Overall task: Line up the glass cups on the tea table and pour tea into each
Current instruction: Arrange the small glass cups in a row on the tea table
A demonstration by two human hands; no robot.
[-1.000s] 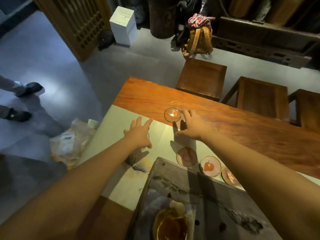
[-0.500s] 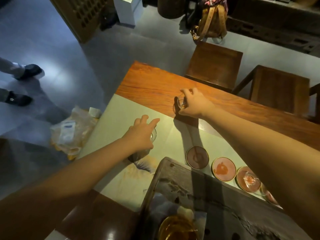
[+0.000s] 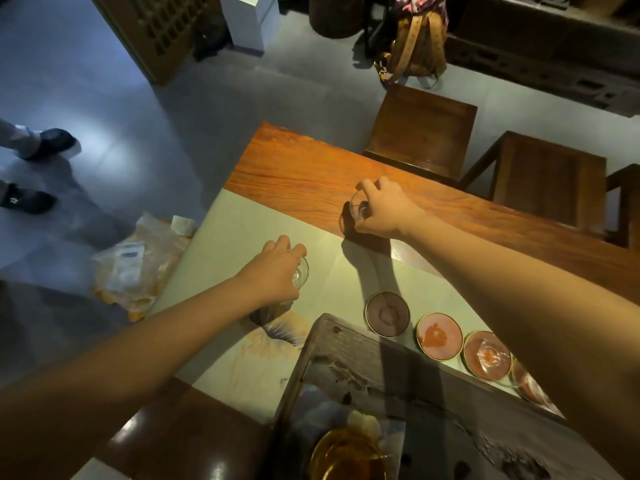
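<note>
Head view, tea table (image 3: 311, 174) | your left hand (image 3: 277, 271) grips a glass cup (image 3: 300, 271) on the pale mat (image 3: 346, 278) | your right hand (image 3: 384, 209), at 1 o'clock from it, grips a second cup (image 3: 358, 211) on bare wood | coasters (image 3: 439, 336) lie at 5 o'clock.

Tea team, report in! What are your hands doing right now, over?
Left hand shut on glass cup. Right hand shut on second glass cup. Two coasters bare. Nothing blocking.

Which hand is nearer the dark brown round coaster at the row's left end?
Left. The left hand, gripping a glass cup, sits just up-left of the dark brown round coaster; the right hand is farther up.
</note>
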